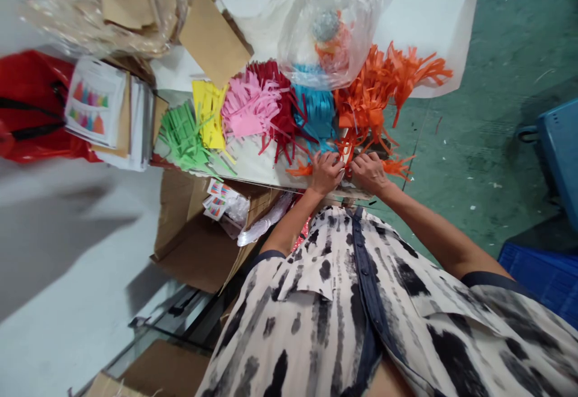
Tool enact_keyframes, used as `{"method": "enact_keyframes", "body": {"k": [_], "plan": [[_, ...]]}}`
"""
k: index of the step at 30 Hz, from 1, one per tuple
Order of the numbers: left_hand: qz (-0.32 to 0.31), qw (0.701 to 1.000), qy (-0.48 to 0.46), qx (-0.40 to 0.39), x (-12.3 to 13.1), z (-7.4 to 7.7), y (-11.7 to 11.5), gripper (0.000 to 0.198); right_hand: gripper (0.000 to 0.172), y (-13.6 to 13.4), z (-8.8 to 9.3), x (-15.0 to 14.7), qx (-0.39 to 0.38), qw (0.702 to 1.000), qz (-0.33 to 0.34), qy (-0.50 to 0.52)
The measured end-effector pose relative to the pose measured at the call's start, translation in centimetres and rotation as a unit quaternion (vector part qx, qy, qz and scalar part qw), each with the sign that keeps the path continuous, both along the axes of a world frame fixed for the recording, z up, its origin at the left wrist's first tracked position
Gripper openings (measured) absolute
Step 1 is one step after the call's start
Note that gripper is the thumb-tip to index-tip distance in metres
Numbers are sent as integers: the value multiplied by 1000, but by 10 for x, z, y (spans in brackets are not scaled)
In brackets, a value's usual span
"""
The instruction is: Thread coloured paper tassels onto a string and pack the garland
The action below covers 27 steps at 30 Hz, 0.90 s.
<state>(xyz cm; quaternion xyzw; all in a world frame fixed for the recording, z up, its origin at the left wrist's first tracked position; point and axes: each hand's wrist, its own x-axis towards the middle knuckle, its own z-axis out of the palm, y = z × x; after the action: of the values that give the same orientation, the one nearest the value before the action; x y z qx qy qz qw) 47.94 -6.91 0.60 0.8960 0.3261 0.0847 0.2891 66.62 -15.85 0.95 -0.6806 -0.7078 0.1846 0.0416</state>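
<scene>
At the table's near edge, my left hand (327, 172) and my right hand (369, 171) are close together, fingers bent, on an orange paper tassel (397, 168) whose fringed ends stick out on both sides. Both hands grip its middle part, which is mostly hidden. Beyond them lies a pile of orange tassels (368, 96). To its left are blue (318, 111), dark red (284, 108), pink (250, 102), yellow (209, 114) and green (183, 132) fringed paper pieces. A clear plastic bag (329, 41) with a silvery ball and orange pieces inside rests behind them.
Printed packs (94, 102) and a red bag (36, 105) are at the left. Brown card (214, 38) lies farther back. Below the table edge stands an open cardboard box (194, 252). Blue crates (542, 273) are on the right, over green floor.
</scene>
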Motion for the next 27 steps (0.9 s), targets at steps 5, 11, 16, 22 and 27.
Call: {"method": "enact_keyframes", "body": {"k": [5,11,16,22,27], "plan": [[-63,998,-20,-8,6,-1,9,25,35,4,7,1,1,1000,5,-17],[-73,997,10,9,6,28,1,30,37,3,32,-6,27,999,11,-17],[99,991,-84,8,2,92,-2,27,40,-3,78,4,67,998,7,-11],[50,884,-211,-414,5,154,27,61,40,-12,138,25,126,988,-18,92],[85,750,-214,-620,12,168,20,61,36,-10,162,28,164,979,-51,107]]}}
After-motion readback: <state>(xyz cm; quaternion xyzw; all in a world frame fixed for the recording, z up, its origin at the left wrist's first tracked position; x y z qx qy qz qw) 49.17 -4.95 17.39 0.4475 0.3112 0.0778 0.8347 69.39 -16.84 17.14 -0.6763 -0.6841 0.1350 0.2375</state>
